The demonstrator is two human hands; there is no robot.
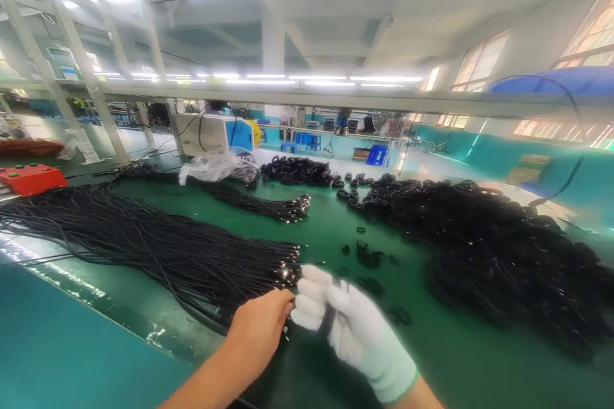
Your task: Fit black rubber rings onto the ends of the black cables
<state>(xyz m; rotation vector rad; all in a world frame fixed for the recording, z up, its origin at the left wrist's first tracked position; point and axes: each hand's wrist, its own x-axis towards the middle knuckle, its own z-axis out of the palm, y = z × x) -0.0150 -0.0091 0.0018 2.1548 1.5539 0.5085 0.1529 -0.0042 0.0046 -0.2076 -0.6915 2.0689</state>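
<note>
My bare left hand (259, 319) is closed, thumb and fingers pinched at the end of a black cable that its fingers mostly hide. Just to its right, my right hand (352, 329) wears a white knit glove. Its fingers are curled, blurred by motion, around a narrow black strip (327, 321). The fingertips of both hands meet or nearly meet. Left of them lies a thick bundle of black cables (158, 243), its bright metal ends lined up beside my hands. Behind it rests a smaller bundle of black cables (254, 201), metal tips pointing right.
A large heap of black loops (480, 243) covers the green table (407, 345) at right. Stray black rings (367, 255) lie between heap and cables. Farther back are a smaller pile (297, 171), a clear plastic bag (211, 167), a white-and-blue machine (213, 134) and a red control box (31, 179).
</note>
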